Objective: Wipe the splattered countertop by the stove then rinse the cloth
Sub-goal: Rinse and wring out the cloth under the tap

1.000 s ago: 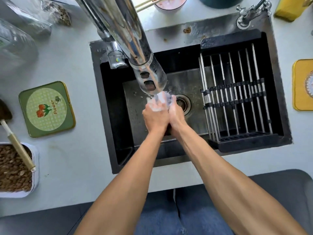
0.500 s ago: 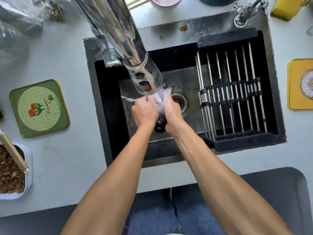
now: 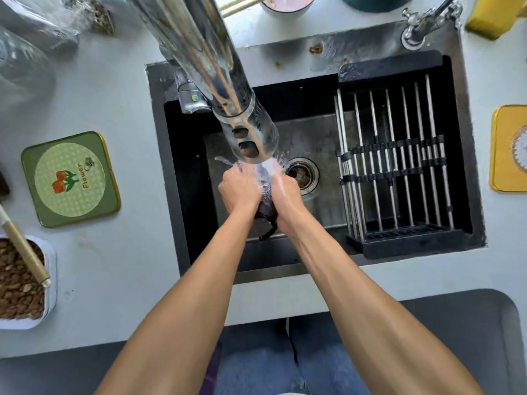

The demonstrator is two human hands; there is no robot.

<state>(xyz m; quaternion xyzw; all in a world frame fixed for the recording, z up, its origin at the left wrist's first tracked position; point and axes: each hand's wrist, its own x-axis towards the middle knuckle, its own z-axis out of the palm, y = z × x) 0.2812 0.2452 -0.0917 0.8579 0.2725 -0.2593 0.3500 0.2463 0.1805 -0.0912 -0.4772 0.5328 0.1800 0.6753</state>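
Over the black sink [image 3: 188, 195], my left hand [image 3: 241, 189] and my right hand [image 3: 285, 195] are pressed together around a dark wet cloth [image 3: 266, 208]. A strip of the cloth hangs down below my wrists. Water runs from the chrome faucet head [image 3: 251, 138] onto the cloth and my fingers, and it splashes to both sides. Most of the cloth is hidden between my palms.
A metal drying rack [image 3: 399, 172] fills the sink's right half, beside the drain [image 3: 302, 173]. On the grey countertop [image 3: 114, 266] lie a green coaster [image 3: 70, 178], a tub of brown pellets with a scoop [image 3: 20, 277] and a yellow coaster [image 3: 510, 149]. A small tap [image 3: 425, 21] stands at the back right.
My hands have slid slightly apart and back toward me under the stream, showing more of the dark cloth between them. Water keeps splashing.
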